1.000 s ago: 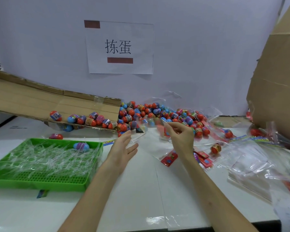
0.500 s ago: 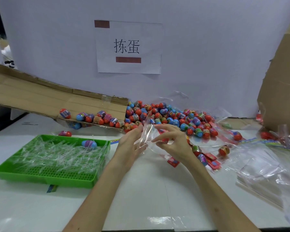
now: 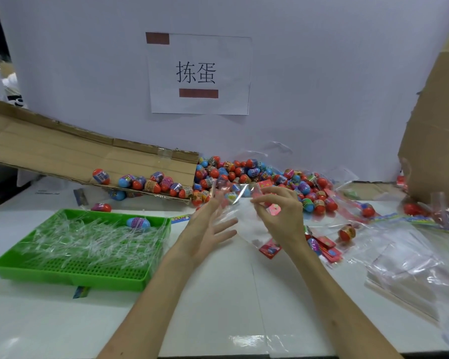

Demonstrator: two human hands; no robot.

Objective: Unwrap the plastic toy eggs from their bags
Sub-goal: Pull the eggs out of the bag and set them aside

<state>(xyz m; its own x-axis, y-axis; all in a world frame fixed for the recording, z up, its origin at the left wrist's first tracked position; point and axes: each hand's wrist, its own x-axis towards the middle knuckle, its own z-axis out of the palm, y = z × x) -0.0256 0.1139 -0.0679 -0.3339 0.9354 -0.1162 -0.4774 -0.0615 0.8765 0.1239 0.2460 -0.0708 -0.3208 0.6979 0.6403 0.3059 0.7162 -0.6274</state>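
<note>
Right hand (image 3: 280, 216) pinches clear bag (image 3: 240, 220); left hand (image 3: 208, 229) fingers spread, flat against it. Egg pile (image 3: 257, 174) just behind, green tray (image 3: 70, 277) left, empty bags (image 3: 410, 257) right.

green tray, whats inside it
The green tray holds a heap of clear plastic strips with one blue-purple egg on top. Anything beneath the strips is covered.

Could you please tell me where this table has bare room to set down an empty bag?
The near table is bare, from in front of the tray across to the bags on the right. The back is crowded with eggs, and the right side is covered.
</note>
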